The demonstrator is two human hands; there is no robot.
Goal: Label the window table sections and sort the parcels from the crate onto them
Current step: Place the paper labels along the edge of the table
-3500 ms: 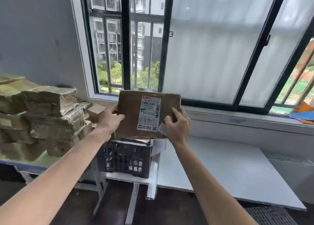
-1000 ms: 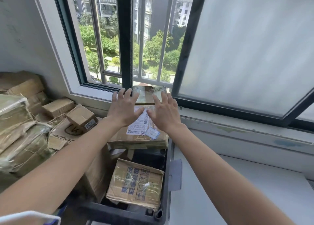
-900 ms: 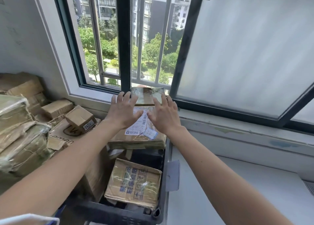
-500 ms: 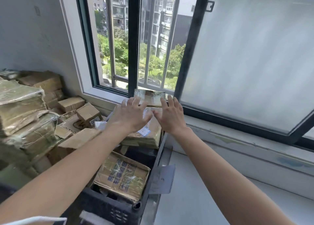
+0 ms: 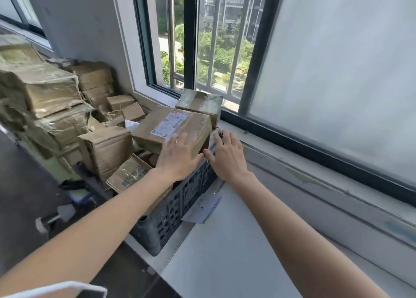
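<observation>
A flat brown parcel (image 5: 157, 126) with a white shipping label lies across the top of the dark plastic crate (image 5: 175, 207). My left hand (image 5: 179, 158) rests flat on the parcel's near end, fingers spread. My right hand (image 5: 227, 156) lies open at the parcel's right corner, over the crate's rim by the sill. A taped parcel (image 5: 200, 104) stands behind it on the window sill. More parcels fill the crate, among them a printed box (image 5: 130, 176). The grey window table (image 5: 236, 252) stretches to the right of the crate.
A tall heap of taped cardboard parcels (image 5: 45, 99) fills the left table against the wall. The window sill (image 5: 304, 167) runs along the far side, with a barred open pane and a frosted pane above. A metal bracket (image 5: 202, 207) sits beside the crate.
The parcel held upright earlier now lies flat on the crate. Both hands have slid from its far end to its near end. My view has shifted right and back.
</observation>
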